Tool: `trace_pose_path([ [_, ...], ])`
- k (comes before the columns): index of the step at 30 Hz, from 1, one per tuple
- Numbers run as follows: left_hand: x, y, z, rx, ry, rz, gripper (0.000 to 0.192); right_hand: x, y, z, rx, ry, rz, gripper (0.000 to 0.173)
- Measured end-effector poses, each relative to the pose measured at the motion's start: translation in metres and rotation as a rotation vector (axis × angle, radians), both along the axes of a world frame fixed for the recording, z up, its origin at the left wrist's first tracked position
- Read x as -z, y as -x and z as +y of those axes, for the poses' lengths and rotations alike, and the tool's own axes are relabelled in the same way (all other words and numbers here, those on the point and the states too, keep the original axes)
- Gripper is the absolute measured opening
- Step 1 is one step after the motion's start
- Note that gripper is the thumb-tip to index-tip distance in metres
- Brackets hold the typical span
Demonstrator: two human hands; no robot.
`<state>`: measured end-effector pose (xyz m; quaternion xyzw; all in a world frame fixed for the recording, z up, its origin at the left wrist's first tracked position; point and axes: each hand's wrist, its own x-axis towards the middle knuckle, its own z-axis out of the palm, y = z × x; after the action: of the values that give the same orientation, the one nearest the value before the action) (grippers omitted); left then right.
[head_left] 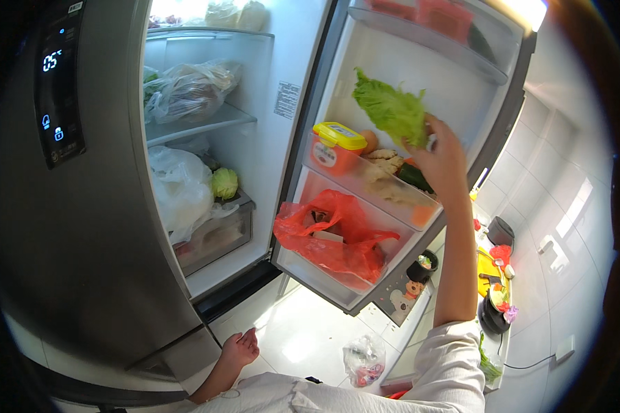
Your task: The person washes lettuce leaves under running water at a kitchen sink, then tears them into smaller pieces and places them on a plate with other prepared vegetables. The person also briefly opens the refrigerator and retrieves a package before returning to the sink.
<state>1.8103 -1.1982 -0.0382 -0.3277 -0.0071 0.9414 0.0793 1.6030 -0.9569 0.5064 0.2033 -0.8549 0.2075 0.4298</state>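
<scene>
My right hand (439, 152) holds green lettuce leaves (392, 106) by their lower end, in front of the inner side of the opened refrigerator door (361, 57). Below them, the middle door shelf (377, 180) carries an orange box with a yellow lid (339, 147), an egg, ginger root (387, 161) and a dark green vegetable (414, 176). A red plastic bag (336, 237) fills the lowest door shelf. My left hand (242, 348) is low, palm up with loosely bent fingers and nothing in it, over the floor by the refrigerator.
Inside the refrigerator, plastic bags (181, 188) and a round cabbage (225, 183) sit above a drawer (217, 242). A clear bag of refuse (364, 361) lies on the tiled floor. To the right, a counter bears a yellow cutting board (485, 266), a cleaver and a black pot (493, 315).
</scene>
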Motion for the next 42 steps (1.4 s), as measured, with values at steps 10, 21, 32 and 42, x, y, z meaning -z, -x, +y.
trace_pose_path([
  [10,0.024,-0.005,-0.052,-0.306,0.003,0.015,0.046,0.029,0.026,0.096,-0.379,0.481,0.311,0.024],
  [21,-0.045,0.024,0.050,0.360,0.153,0.367,0.032,0.170,0.110,0.167,-1.010,1.295,-0.703,0.059],
  [32,-0.181,0.078,0.226,0.440,1.415,0.817,0.025,0.199,-0.045,0.154,-1.470,0.629,-0.970,0.082],
  [42,-0.152,0.093,-0.025,-0.518,1.917,-0.291,0.033,0.261,0.012,0.276,-0.995,0.777,-1.099,0.068],
])
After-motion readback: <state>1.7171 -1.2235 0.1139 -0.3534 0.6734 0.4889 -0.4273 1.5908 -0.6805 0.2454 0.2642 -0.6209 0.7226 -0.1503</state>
